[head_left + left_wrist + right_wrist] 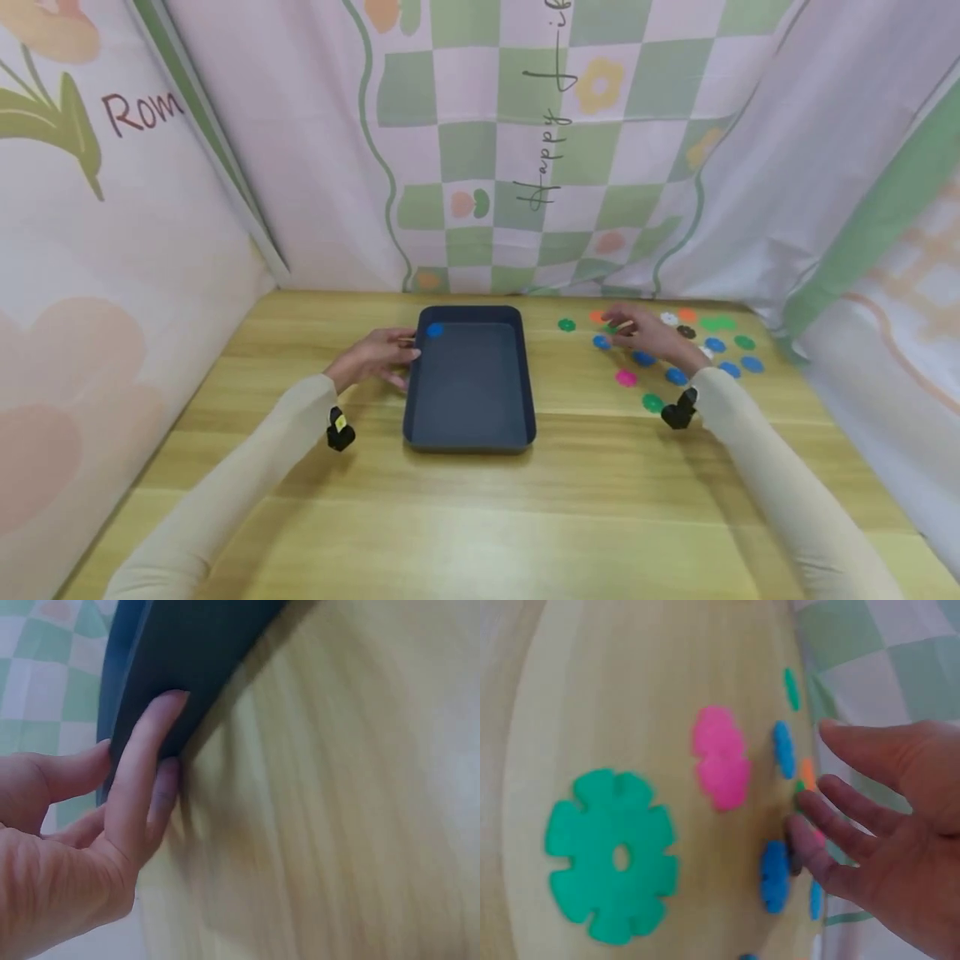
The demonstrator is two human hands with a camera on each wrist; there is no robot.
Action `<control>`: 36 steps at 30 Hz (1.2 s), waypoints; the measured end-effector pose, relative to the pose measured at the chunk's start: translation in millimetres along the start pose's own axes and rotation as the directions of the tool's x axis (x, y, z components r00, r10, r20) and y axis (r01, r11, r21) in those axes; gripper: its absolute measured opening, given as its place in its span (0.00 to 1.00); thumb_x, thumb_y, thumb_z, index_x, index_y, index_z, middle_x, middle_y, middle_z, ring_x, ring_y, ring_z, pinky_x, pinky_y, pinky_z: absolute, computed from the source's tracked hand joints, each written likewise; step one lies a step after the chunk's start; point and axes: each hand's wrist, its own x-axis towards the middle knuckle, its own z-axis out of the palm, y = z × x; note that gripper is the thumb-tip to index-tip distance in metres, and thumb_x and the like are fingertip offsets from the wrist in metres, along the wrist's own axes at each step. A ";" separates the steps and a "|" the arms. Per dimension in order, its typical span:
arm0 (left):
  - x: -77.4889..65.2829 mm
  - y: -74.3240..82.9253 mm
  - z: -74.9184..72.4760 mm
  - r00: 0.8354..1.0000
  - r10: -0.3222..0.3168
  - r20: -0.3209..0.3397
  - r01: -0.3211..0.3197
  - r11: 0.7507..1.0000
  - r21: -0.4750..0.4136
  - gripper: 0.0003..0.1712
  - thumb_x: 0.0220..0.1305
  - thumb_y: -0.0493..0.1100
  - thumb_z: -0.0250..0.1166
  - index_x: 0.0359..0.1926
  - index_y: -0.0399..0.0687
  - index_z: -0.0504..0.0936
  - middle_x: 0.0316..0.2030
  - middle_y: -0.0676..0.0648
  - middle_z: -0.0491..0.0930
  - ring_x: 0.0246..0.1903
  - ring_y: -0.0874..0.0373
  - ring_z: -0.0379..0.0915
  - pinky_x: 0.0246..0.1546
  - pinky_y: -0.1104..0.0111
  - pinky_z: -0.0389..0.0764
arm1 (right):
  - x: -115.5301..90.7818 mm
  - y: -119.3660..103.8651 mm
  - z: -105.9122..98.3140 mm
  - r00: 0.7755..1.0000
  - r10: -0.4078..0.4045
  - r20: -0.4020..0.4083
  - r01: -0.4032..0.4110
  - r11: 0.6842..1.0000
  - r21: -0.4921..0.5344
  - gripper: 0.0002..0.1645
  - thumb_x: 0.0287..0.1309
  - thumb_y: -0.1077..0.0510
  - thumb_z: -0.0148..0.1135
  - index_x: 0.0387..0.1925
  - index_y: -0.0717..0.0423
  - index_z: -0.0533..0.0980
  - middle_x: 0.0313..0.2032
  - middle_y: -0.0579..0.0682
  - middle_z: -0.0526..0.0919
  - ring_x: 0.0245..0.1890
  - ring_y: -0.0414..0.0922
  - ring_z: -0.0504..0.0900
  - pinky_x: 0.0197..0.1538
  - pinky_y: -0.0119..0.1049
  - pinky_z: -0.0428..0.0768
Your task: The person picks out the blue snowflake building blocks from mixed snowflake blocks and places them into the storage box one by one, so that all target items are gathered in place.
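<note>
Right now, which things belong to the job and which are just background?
Job, apparently:
dark rectangular tray, left hand against its side
blue flower-shaped disc in the tray
scattered flower-shaped discs, right hand among them

Just background:
wood-grain table
checked curtain
black wrist cameras, worn

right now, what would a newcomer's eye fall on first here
Probably the dark tray near the middle of the wooden table, a lone blue piece in its far left corner and the left hand touching its left side. Then the bright flower-shaped pieces scattered to its right, around the right hand.
</note>
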 end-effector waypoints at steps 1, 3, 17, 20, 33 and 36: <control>-0.1 0.8 0.2 1.000 -0.006 0.001 0.006 1.000 0.002 0.40 0.81 0.36 0.55 0.84 0.38 0.45 0.80 0.28 0.47 0.69 0.31 0.68 0.41 0.59 0.92 | -0.1 3.6 1.8 1.000 -0.007 0.005 0.007 1.000 -0.007 0.31 0.75 0.64 0.61 0.71 0.74 0.64 0.64 0.75 0.72 0.63 0.71 0.73 0.66 0.66 0.77; -0.3 2.3 0.8 1.000 -0.017 0.006 0.017 1.000 0.004 0.40 0.81 0.36 0.55 0.83 0.36 0.44 0.80 0.27 0.47 0.70 0.31 0.67 0.42 0.58 0.92 | 0.0 10.3 5.8 1.000 -0.015 0.013 0.016 1.000 -0.022 0.29 0.74 0.63 0.62 0.69 0.74 0.67 0.61 0.72 0.76 0.61 0.68 0.75 0.66 0.64 0.77; -0.7 3.0 2.9 1.000 -0.018 -0.012 0.018 1.000 -0.014 0.39 0.81 0.36 0.54 0.83 0.36 0.46 0.81 0.28 0.47 0.71 0.32 0.66 0.40 0.61 0.92 | -1.9 15.6 11.2 0.999 -0.009 -0.032 0.008 0.999 -0.031 0.20 0.74 0.61 0.63 0.60 0.67 0.76 0.51 0.63 0.79 0.48 0.51 0.77 0.51 0.36 0.77; -2.4 4.5 2.8 0.999 -0.014 -0.044 0.015 1.000 0.005 0.38 0.81 0.35 0.55 0.83 0.36 0.49 0.79 0.27 0.51 0.71 0.33 0.67 0.39 0.62 0.92 | 1.1 13.7 9.3 1.000 -0.014 -0.020 0.014 1.000 -0.013 0.17 0.75 0.60 0.62 0.59 0.65 0.76 0.52 0.63 0.80 0.50 0.52 0.77 0.52 0.37 0.77; 1.0 -2.4 13.9 0.988 0.005 -0.154 -0.001 1.000 0.025 0.36 0.81 0.37 0.56 0.83 0.46 0.55 0.78 0.30 0.57 0.67 0.36 0.73 0.24 0.67 0.89 | 4.6 21.7 14.2 0.997 -0.058 -0.052 0.056 0.997 -0.044 0.16 0.72 0.60 0.66 0.55 0.64 0.78 0.47 0.60 0.82 0.45 0.49 0.78 0.48 0.33 0.78; 4.5 0.7 15.5 0.988 0.014 -0.153 -0.010 1.000 0.029 0.36 0.81 0.37 0.56 0.83 0.47 0.55 0.78 0.29 0.57 0.64 0.36 0.76 0.25 0.68 0.89 | 2.0 21.9 13.3 0.995 -0.058 -0.082 0.053 0.997 -0.056 0.14 0.71 0.60 0.67 0.53 0.63 0.78 0.44 0.59 0.82 0.42 0.49 0.79 0.45 0.32 0.79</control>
